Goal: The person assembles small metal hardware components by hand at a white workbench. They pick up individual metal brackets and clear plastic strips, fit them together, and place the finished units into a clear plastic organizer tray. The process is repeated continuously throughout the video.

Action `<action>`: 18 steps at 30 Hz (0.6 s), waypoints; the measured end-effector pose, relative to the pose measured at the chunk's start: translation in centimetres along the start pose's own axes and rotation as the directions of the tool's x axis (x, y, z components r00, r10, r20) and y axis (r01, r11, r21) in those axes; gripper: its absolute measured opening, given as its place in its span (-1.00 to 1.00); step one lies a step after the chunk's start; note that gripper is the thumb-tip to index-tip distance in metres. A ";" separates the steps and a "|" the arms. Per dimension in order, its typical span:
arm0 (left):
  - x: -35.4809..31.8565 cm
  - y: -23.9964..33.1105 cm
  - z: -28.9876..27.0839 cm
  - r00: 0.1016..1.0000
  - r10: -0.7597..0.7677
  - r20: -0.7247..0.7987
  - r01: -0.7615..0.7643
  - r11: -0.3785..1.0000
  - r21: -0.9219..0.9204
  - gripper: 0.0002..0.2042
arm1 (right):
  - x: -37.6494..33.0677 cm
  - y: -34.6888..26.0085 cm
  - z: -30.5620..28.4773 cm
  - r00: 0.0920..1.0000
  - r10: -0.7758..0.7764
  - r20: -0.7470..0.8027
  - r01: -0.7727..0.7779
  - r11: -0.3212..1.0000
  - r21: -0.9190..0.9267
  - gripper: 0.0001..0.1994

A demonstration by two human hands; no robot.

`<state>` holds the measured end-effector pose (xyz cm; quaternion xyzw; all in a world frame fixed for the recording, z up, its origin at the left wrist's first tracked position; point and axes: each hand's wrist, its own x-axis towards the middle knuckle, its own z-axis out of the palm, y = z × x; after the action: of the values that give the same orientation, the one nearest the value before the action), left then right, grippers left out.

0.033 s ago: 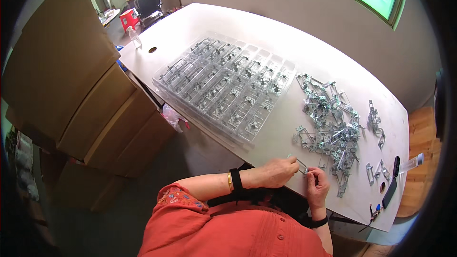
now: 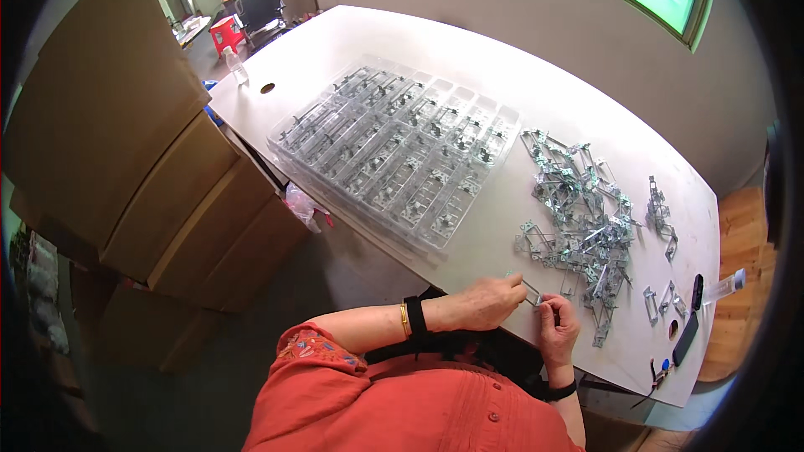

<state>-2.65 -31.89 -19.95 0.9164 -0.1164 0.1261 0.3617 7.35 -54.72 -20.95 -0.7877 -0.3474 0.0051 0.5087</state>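
Observation:
Between my two hands, above the table's near edge, is a small metal bracket with thin rods (image 2: 531,291). My left hand (image 2: 490,303) pinches one end of it. The other end sits in the fingers of my right hand (image 2: 559,326), with the thumb up against it. My fingers cover parts of both ends. Just beyond my right hand lies a tangled heap of similar silvery brackets (image 2: 590,222). To the left of the heap is a clear plastic tray (image 2: 441,244) with many compartments, holding brackets in rows.
The white table (image 2: 469,46) has a smaller bracket pile (image 2: 659,209) at right and several loose brackets (image 2: 651,305) nearer me. A clear tube (image 2: 724,286) and a long black object (image 2: 688,337) lie by the right edge. Cardboard boxes (image 2: 167,209) stand left; a clear bottle (image 2: 236,69) is far left.

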 end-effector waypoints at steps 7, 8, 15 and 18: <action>1.1 -0.1 0.4 0.980 0.097 -0.173 -0.086 0.994 0.068 -0.80 | -0.1 -0.1 -0.1 0.999 -0.039 0.002 0.039 0.999 -0.003 -0.90; 1.2 0.0 0.4 0.979 0.099 -0.178 -0.086 0.993 0.081 -0.77 | -0.1 0.0 -0.1 0.999 -0.041 0.002 0.041 0.999 -0.003 -0.91; 1.3 -0.1 1.4 0.984 -0.177 0.007 0.174 0.971 0.164 -0.63 | -0.2 -0.4 -0.3 0.998 -0.066 0.011 0.067 0.997 -0.042 -0.92; 1.3 0.2 0.9 0.969 -0.244 0.039 0.232 0.954 0.190 -0.63 | -0.2 -0.5 -0.3 0.998 -0.069 0.008 0.069 0.997 -0.032 -0.93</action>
<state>-1.31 -32.81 -20.08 0.9567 -0.0042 0.0633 0.2841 7.03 -54.91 -20.49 -0.7833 -0.3762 -0.0153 0.4946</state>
